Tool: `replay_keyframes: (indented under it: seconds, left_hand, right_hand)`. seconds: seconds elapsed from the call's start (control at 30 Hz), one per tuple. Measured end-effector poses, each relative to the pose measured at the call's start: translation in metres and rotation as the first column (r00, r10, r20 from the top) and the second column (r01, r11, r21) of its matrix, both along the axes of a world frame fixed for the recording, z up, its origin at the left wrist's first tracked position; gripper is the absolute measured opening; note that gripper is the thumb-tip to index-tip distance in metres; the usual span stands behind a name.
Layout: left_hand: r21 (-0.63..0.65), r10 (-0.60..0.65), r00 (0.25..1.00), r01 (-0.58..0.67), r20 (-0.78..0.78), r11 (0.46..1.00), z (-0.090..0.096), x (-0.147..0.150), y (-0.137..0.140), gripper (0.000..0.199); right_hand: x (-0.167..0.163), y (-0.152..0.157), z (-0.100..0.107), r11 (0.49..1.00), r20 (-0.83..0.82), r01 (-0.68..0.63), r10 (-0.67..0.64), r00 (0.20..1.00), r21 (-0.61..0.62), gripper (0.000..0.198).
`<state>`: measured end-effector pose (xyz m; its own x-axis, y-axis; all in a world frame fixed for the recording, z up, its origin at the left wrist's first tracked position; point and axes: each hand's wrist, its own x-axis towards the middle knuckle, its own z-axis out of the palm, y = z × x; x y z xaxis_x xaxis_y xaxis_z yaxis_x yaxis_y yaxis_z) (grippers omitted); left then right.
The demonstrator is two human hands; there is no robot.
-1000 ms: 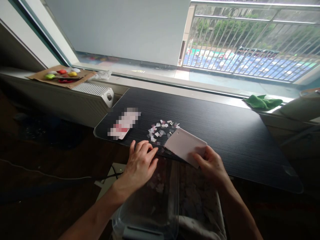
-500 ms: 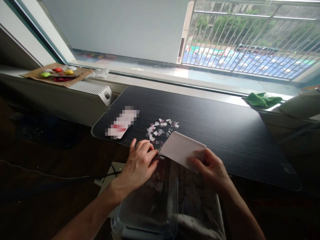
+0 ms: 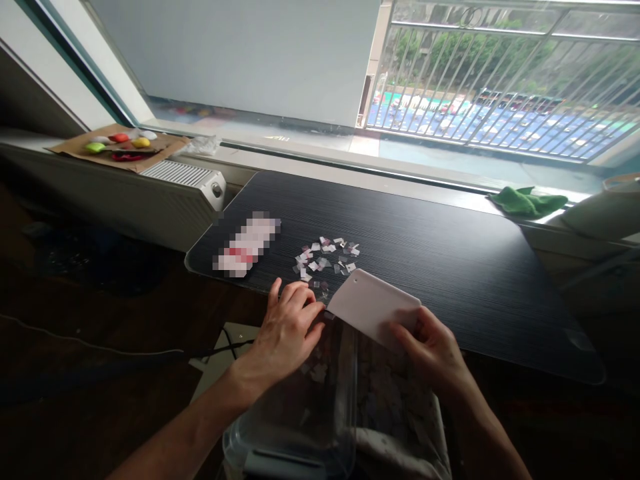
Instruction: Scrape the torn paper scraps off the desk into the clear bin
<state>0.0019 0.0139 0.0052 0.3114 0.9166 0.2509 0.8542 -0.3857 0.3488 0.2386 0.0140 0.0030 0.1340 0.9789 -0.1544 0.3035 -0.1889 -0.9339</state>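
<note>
My right hand (image 3: 434,341) grips a white plastic scraper (image 3: 374,308), a flat sheet with rounded corners and a small hole, between thumb and fingers. The scraper slants over the front edge of the black table (image 3: 430,227), its far left corner near the tabletop. My left hand (image 3: 291,320) is open at that same edge, fingers bent and thumb apart, with its fingertips just left of the scraper. Small clear and white paper-like scraps (image 3: 325,257) lie scattered beyond both hands. Below the table edge stands a clear plastic bin (image 3: 293,433) with scraps visible inside.
A blurred-out pale and red item (image 3: 247,247) lies on the table's left. To the bin's right is a pale fabric-lined container (image 3: 400,447). A green cloth (image 3: 527,202) rests on the sill. Colourful round things sit on a brown board (image 3: 120,150) by the radiator (image 3: 187,180).
The scraper and my right hand have shifted slightly right and down in view. My left hand has also moved a little to the right. The scraps on the table look nearly the same.
</note>
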Motion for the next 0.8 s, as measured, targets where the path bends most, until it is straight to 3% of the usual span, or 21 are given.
replay_keyframes:
  seconds: [0.13, 0.27, 0.47, 0.57, 0.8]
  left_hand:
    - [-0.018, 0.009, 1.0, -0.009, 0.006, 1.0, 0.003, -0.003, -0.005, 0.021]
    - [-0.015, 0.007, 1.0, -0.007, 0.027, 1.0, 0.006, -0.005, -0.005, 0.02]
    - [0.08, 0.144, 0.989, -0.142, -0.016, 0.987, 0.003, -0.02, 0.01, 0.023]
    - [0.097, 0.184, 0.982, -0.179, -0.042, 0.979, -0.001, -0.024, 0.018, 0.025]
    - [0.073, 0.137, 0.99, -0.135, -0.021, 0.988, -0.005, -0.021, 0.015, 0.025]
  right_hand:
    - [0.005, 0.001, 0.0, 0.998, 0.068, 0.058, -0.06, 0.996, 0.023, 0.021]
    - [0.003, 0.003, 0.007, 0.999, 0.037, -0.042, 0.041, 0.998, 0.031, 0.021]
    - [-0.004, 0.026, 0.019, 0.991, 0.195, 0.015, -0.041, 0.98, 0.136, 0.022]
    - [-0.009, 0.037, 0.018, 0.989, 0.205, -0.025, -0.006, 0.979, 0.149, 0.023]
    - [-0.014, 0.038, 0.019, 0.987, 0.263, -0.108, 0.073, 0.962, 0.12, 0.02]
